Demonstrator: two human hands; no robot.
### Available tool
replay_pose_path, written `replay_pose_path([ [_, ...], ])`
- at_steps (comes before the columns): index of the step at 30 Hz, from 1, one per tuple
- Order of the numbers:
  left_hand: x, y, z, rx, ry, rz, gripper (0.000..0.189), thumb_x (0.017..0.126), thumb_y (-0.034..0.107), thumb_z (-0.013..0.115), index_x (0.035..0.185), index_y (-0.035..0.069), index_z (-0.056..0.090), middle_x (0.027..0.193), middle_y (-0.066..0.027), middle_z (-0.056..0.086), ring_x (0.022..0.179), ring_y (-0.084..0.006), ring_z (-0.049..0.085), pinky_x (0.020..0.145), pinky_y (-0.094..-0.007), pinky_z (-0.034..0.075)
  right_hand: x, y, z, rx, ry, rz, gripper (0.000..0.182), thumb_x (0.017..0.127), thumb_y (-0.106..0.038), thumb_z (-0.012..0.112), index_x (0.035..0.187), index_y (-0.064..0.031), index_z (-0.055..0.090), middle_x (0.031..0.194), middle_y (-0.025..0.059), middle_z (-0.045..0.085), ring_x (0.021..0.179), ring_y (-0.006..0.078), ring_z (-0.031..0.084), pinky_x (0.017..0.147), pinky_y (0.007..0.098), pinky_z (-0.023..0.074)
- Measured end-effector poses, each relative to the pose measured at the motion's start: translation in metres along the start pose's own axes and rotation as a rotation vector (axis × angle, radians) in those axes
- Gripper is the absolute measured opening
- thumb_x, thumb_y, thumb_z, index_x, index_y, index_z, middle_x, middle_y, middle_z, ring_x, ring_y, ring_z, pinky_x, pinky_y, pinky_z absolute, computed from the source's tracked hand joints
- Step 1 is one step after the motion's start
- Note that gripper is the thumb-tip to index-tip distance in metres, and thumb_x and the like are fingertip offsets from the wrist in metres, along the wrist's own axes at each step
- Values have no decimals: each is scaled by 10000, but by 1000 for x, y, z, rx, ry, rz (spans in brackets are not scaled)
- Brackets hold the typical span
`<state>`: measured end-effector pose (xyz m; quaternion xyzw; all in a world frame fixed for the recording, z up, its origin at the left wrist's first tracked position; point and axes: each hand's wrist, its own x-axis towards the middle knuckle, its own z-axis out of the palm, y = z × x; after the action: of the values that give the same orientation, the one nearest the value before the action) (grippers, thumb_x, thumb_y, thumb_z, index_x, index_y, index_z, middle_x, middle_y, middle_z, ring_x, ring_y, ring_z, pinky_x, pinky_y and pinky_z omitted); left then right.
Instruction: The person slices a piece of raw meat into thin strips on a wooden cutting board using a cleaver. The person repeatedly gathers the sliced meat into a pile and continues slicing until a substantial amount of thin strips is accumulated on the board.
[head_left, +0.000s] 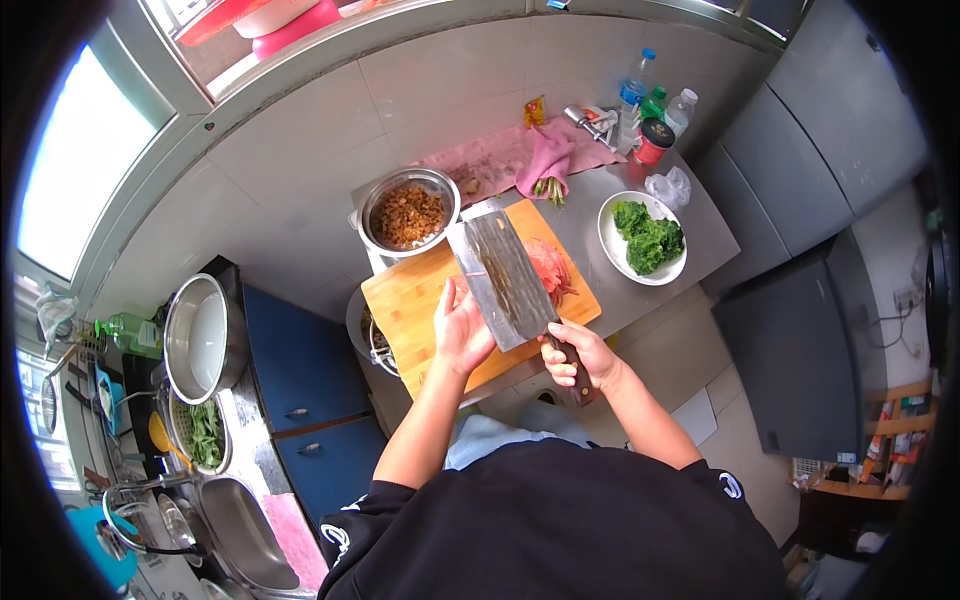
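Observation:
My right hand (585, 354) grips the dark wooden handle of a broad cleaver (504, 274), its blade tilted up above the board. Wet streaks and small food bits cling to the blade's face. Palm up, my left hand (461, 326) lies just left of the blade with the thumb raised; some fingers are hidden behind the steel, and whether they touch it I cannot tell. Beneath both is a wooden cutting board (412, 292). A heap of thin pink-red shreds (553, 270), perhaps ham or meat, shows on the board right of the blade, which partly covers it.
Behind the board stands a metal bowl of brown minced food (410, 217). At right, a white plate (609, 244) holds leafy greens. Farther back are a pink cloth around green stems (551, 161), several bottles (637, 82) and a red jar (652, 142). A sink (244, 529) is at left.

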<state>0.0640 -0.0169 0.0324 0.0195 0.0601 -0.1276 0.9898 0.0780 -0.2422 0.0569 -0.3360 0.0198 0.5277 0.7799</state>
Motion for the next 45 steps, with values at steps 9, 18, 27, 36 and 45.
replay_pose_path([
  [9, 9, 10, 10, -17, -86, 0, 608, 985, 543, 351, 1318, 65, 525, 1315, -159, 566, 1197, -342, 537, 1072, -501, 367, 7, -2, 2, 39, -61, 82, 216, 1006, -314, 464, 1030, -105, 511, 687, 13, 450, 463, 93, 411, 422, 261, 390],
  [18, -5, 21, 3, -19, -29, -62, 693, 962, 598, 346, 1386, 55, 416, 1397, -166, 468, 1267, -355, 457, 1061, -521, 367, 8, -17, -1, -45, 17, 3, 193, 1002, -320, 469, 1032, -129, 478, 693, 17, 452, 461, 99, 423, 414, 261, 397],
  [27, -9, 32, 6, 58, 107, -63, 674, 971, 562, 366, 1386, 32, 406, 1391, -185, 471, 1248, -369, 480, 1013, -519, 418, 3, -23, -6, -40, 102, -72, 164, 997, -303, 488, 1068, -156, 474, 690, 8, 460, 457, 101, 437, 409, 260, 399],
  [36, 21, 46, 19, 1802, -82, 298, 446, 1011, 364, 391, 1214, 15, 580, 1248, -154, 580, 1233, -278, 492, 1075, -389, 342, -30, -26, -14, 26, 218, -338, 212, 1013, -289, 443, 1021, -84, 498, 675, 30, 473, 441, 107, 428, 397, 260, 387],
  [45, 23, 46, 34, 2293, -216, 679, 247, 945, 280, 544, 1111, 175, 694, 1331, -106, 547, 1312, -347, 396, 1103, -470, 267, -42, -5, -1, 63, 256, -383, 180, 1007, -286, 468, 1019, -107, 469, 689, 33, 481, 440, 109, 435, 412, 269, 402],
])
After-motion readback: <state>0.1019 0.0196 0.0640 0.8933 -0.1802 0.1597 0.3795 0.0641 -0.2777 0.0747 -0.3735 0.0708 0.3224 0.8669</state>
